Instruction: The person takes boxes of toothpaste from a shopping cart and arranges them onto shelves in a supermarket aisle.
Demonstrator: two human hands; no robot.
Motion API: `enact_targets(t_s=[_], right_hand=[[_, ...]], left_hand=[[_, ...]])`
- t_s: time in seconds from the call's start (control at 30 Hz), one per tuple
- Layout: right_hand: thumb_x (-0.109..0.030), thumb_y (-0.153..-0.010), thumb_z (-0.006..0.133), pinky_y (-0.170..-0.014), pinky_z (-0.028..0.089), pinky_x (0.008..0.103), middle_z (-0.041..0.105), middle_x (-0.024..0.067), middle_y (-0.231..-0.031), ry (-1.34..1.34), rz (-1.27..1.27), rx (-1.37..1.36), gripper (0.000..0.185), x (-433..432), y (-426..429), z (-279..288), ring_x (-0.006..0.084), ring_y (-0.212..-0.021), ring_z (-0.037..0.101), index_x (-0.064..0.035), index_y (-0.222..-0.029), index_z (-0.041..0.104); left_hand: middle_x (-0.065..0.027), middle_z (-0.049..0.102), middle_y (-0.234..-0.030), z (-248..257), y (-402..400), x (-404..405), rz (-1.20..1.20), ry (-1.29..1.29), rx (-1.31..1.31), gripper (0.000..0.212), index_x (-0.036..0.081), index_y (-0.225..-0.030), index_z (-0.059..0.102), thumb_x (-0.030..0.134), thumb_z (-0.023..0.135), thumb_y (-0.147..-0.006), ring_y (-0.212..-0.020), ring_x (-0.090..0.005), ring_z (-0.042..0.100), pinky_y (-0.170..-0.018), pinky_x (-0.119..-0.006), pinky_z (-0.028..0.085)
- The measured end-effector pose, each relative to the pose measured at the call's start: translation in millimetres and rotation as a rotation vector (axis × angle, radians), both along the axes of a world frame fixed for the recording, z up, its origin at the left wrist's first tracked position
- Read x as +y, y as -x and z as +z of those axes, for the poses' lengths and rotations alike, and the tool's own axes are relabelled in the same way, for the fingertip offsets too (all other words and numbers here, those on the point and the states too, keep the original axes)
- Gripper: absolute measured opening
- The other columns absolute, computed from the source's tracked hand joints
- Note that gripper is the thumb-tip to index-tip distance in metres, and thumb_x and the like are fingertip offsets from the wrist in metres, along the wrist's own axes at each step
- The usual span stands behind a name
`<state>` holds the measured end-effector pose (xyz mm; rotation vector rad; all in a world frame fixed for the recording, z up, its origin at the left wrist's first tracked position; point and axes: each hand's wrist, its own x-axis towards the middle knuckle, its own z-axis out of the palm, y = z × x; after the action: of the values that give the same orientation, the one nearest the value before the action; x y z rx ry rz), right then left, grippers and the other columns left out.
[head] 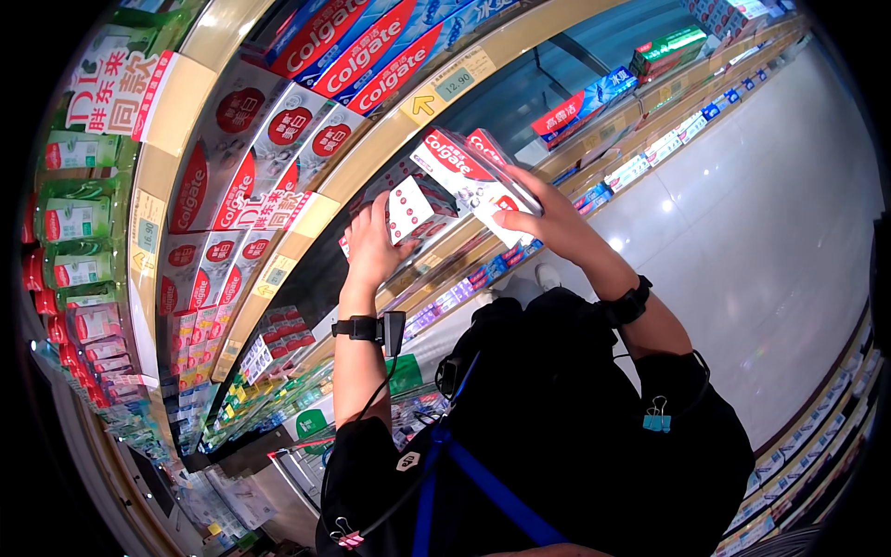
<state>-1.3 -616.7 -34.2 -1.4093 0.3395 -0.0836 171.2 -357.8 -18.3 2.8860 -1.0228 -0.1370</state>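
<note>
My right hand (546, 216) grips white and red Colgate toothpaste boxes (463, 170), held tilted above the shelf edge. To the left, my left hand (372, 244) rests with spread fingers against a stack of white boxes with red dots (412, 209) on the shelf. Whether that hand grips the stack or only touches it, I cannot tell. The two groups of boxes are close together. Each of my wrists wears a black strap; the left one bears a small black device.
Upper shelves hold red and blue Colgate boxes (362, 66), white and red boxes (240, 174) and green bottles (80, 209). Yellowish shelf edges (390, 132) carry price tags. A blue and red box (585, 104) lies farther right. A shopping cart (296, 473) stands at lower left.
</note>
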Motion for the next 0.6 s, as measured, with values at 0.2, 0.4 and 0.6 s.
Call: enact_targets(t_s=[0.2, 0.4, 0.6], right_hand=[[-0.045, -0.071, 0.083, -0.099, 0.046, 0.039, 0.061, 0.02, -0.117, 0.419, -0.083, -0.165, 0.082, 5, -54, -21, 0.0362, -0.112, 0.057, -0.0125, -0.141, 0.055], [-0.05, -0.071, 0.08, -0.102, 0.044, 0.0424, 0.062, 0.0211, -0.122, 0.916, 0.074, -0.188, 0.078, -8, -145, -23, 0.0382, -0.111, 0.06, -0.0088, -0.134, 0.058], [-0.042, -0.086, 0.072, -0.097, 0.048, 0.0368, 0.065, 0.0098, -0.127, 0.717, 0.747, -0.214, 0.052, -3, -223, -18, 0.0283, -0.114, 0.062, -0.0129, -0.128, 0.063]], left_hand=[[-0.0164, 0.054, -0.128, 3, 4, 7, -0.084, 0.092, -0.03, 0.099, 0.013, -0.146, 0.04, 0.037, 0.089, -0.064, -0.119, -0.0367, 0.05, -0.1, -0.048, 0.037], [-0.0191, 0.056, -0.123, -2, 19, 33, 0.023, 0.307, -0.219, 0.08, 0.002, -0.137, 0.048, 0.038, 0.084, -0.075, -0.116, -0.0381, 0.051, -0.101, -0.047, 0.038], [-0.0099, 0.063, -0.108, -55, 3, 77, 0.695, 1.194, 0.299, 0.039, -0.002, -0.123, 0.055, 0.032, 0.053, -0.104, -0.096, -0.0188, 0.059, -0.091, -0.032, 0.047]])
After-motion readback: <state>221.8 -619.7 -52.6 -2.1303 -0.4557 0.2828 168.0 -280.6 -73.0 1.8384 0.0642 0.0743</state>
